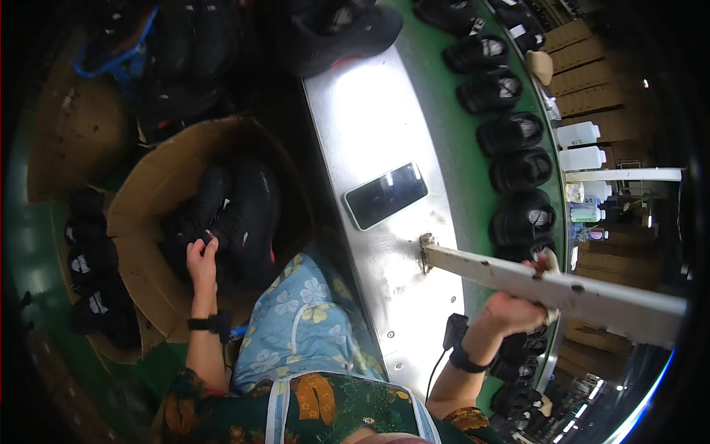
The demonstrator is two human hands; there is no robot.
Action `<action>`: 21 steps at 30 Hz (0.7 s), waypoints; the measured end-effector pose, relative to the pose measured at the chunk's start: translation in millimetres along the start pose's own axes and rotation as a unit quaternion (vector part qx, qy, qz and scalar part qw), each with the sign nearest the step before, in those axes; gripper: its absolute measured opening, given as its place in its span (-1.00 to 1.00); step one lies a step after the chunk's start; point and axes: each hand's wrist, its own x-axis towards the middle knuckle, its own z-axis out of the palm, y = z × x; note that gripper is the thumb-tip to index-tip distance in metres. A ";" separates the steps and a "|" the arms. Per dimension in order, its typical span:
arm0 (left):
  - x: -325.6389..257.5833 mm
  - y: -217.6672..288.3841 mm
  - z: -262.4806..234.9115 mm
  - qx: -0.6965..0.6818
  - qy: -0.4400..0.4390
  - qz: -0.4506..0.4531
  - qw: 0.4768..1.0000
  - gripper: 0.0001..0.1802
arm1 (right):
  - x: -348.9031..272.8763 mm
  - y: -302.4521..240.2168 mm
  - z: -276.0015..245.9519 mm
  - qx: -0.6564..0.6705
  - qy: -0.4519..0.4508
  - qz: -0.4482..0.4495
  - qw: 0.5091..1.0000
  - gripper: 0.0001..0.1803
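My left hand [203, 265] reaches into an open cardboard box [137, 244] on the left. Its fingers are pinched together at the near end of a black shoe [205, 203]. Another black shoe [254, 211] with a small red mark lies beside it in the box. On the right, my right hand [515, 314] reaches behind a white metal bar [510, 279] toward a row of black shoes on the green conveyor belt. Fingertips show past the bar, close to a black shoe [523, 250]; the bar hides the rest, so their grip is unclear.
A dark-screened phone [386, 195] lies on the shiny metal ledge [370, 103] between box and green belt [444, 148]. More black shoes [96, 296] stand left of the box. White bottles [580, 158] and stacked cartons [592, 81] are beyond the belt. The bar juts across the right side.
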 end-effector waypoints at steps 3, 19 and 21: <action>-31.5 93.9 -50.9 0.136 -0.079 0.175 0.972 -0.73 | 3.3 9.2 -12.4 0.035 -0.126 0.032 0.991 -0.38; -297.6 235.9 93.3 0.097 -0.486 0.469 0.731 -0.69 | -95.7 -23.1 -367.2 -0.131 -0.043 0.173 0.975 -0.72; -342.0 223.2 131.0 0.086 -0.425 0.484 0.760 -0.70 | -98.3 -47.1 -378.2 -0.168 -0.016 0.140 0.976 -0.71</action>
